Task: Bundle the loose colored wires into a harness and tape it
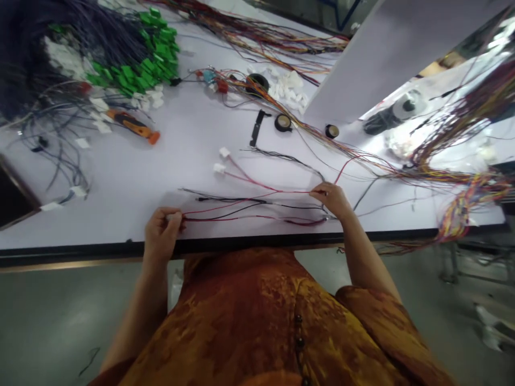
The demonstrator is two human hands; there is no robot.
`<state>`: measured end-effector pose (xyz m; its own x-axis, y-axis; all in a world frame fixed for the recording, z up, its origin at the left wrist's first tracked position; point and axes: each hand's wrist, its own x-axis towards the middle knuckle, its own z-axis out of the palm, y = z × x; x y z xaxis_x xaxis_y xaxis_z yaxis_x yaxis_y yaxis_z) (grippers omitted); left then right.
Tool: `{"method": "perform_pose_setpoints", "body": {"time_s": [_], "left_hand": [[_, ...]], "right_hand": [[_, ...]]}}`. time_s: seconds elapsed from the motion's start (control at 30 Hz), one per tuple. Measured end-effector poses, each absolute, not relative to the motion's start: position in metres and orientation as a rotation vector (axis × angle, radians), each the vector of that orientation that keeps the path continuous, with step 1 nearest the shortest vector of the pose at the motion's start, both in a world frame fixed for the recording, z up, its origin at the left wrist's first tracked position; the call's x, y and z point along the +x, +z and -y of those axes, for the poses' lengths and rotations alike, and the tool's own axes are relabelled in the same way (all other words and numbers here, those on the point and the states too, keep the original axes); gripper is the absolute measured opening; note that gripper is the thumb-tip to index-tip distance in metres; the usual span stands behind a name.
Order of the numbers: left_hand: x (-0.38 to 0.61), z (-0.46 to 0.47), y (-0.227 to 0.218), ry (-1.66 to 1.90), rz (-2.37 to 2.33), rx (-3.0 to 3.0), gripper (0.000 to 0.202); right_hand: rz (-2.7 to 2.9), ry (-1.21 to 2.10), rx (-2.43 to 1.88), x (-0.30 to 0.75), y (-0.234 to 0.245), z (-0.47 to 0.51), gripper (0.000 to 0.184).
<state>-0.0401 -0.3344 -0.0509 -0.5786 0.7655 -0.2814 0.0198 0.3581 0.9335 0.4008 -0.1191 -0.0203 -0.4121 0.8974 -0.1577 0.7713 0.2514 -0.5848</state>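
Near the table's front edge, my left hand (164, 225) is closed around the ends of red and black wires, with a small pale piece at the fingertips that I cannot make out. My right hand (330, 197) pinches a red wire (295, 191) farther right. That wire splits leftward into two strands ending in white connectors (222, 161). Between my hands lie black wires (233, 200) and a dark red wire bundle (306, 221). A twisted black wire bundle (285, 156) runs just behind my right hand.
Green connectors (156, 53) on dark wires are heaped at the back left, near an orange-handled tool (134, 126). Black tape rolls (283, 123) and a flat black piece (257, 128) sit mid-table. Long multicoloured wires (362, 153) stretch right, past a white panel (362, 59).
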Motion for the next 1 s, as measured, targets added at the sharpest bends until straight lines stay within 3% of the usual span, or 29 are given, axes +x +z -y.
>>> {"method": "perform_pose_setpoints", "body": {"time_s": [0.17,0.3,0.47,0.83,1.0], "left_hand": [[-0.047,0.334,-0.044,0.829,-2.403,1.277,0.015],[-0.051,0.329,-0.052,0.684,-2.526,1.552,0.011],[-0.058,0.326,-0.056,0.681,-2.434,1.577,0.016],[-0.066,0.323,-0.067,0.747,-2.494,1.436,0.024],[-0.074,0.318,-0.066,0.791,-2.456,1.53,0.045]], "right_hand": [[2.12,1.036,-1.786,0.427,-0.006,0.122,0.024],[2.094,0.638,-1.837,0.428,0.0,0.079,0.022],[2.212,0.327,-1.828,0.396,-0.017,-0.008,0.022],[2.443,0.314,-1.7,0.285,-0.033,-0.107,0.024],[2.44,0.227,-1.715,0.273,-0.027,-0.105,0.018]]}}
